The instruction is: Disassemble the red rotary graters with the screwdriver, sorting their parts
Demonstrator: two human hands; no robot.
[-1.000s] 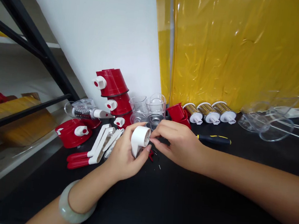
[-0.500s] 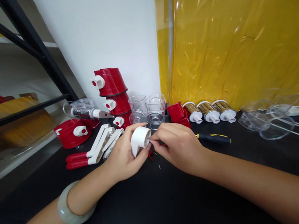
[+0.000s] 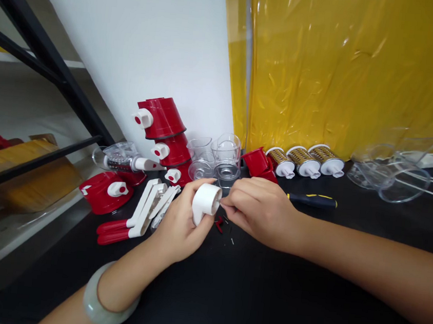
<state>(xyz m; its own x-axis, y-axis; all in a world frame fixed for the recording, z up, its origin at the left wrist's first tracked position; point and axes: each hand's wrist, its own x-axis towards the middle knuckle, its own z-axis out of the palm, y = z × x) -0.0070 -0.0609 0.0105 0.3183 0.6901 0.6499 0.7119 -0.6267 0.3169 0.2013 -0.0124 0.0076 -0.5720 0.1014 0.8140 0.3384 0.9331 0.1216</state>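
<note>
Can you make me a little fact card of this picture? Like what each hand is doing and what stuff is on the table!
Left hand: wrapped around a white plastic part
Right hand: fingers pinched together at the part's open round end; what they pinch is too small to tell
Left wrist: pale green bangle
Table: black
Tool: screwdriver, beyond the right hand
Drums: three metal grater drums in a row
Stack: three red bases with white knobs
Cranks: white cranks with red grips

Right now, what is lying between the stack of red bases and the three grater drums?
The head view shows clear plastic parts there and, nearer the grater drums, some red plastic.
</note>
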